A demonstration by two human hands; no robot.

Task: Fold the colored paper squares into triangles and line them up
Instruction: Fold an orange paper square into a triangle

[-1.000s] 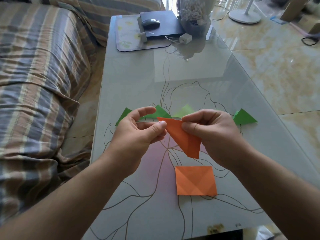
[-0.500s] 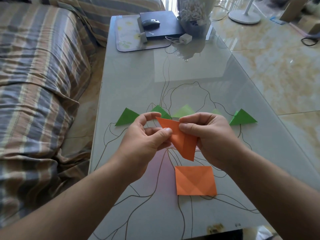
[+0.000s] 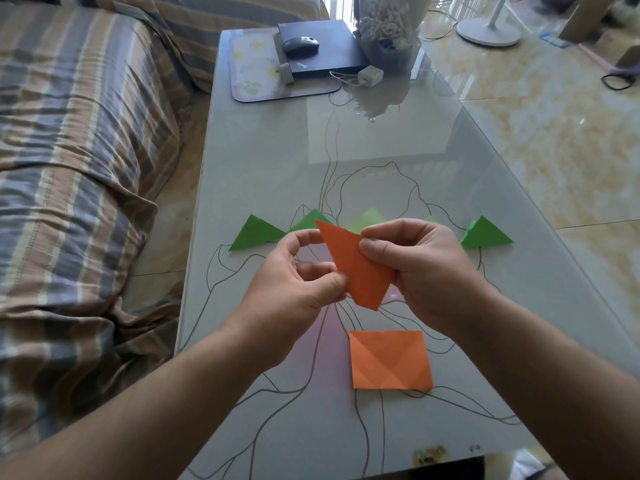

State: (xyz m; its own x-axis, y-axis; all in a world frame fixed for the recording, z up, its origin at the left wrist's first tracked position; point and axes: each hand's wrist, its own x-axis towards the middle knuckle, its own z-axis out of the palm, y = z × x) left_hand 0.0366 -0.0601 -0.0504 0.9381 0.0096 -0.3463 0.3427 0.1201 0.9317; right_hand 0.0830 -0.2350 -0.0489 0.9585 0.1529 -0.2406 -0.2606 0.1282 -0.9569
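Orange paper, folded into a triangle (image 3: 356,268), sits between your two hands above the glass table (image 3: 270,161), lifted off the surface. Your left hand (image 3: 294,285) pinches its lower left edge between thumb and curled fingers, and your right hand (image 3: 415,268) pinches its right edge, thumb on the near face and fingers behind. One corner of the piece points up and away from you, another points down toward a flat orange paper square (image 3: 390,360) lying on the table just below, creased along its diagonals. Beyond your hands a row of green paper triangles lies across the table: the leftmost green triangle (image 3: 254,233) is fully visible, the second green triangle (image 3: 308,220) and a paler green triangle (image 3: 369,216) are partly hidden by the orange piece and your fingers, and the rightmost green triangle (image 3: 485,233) shows past your right knuckles. At the far end of the table a black laptop (image 3: 329,53) rests with a computer mouse (image 3: 300,45) on it, and a white charger (image 3: 370,76) lies beside it. A striped sofa cover (image 3: 76,150) runs along your left.
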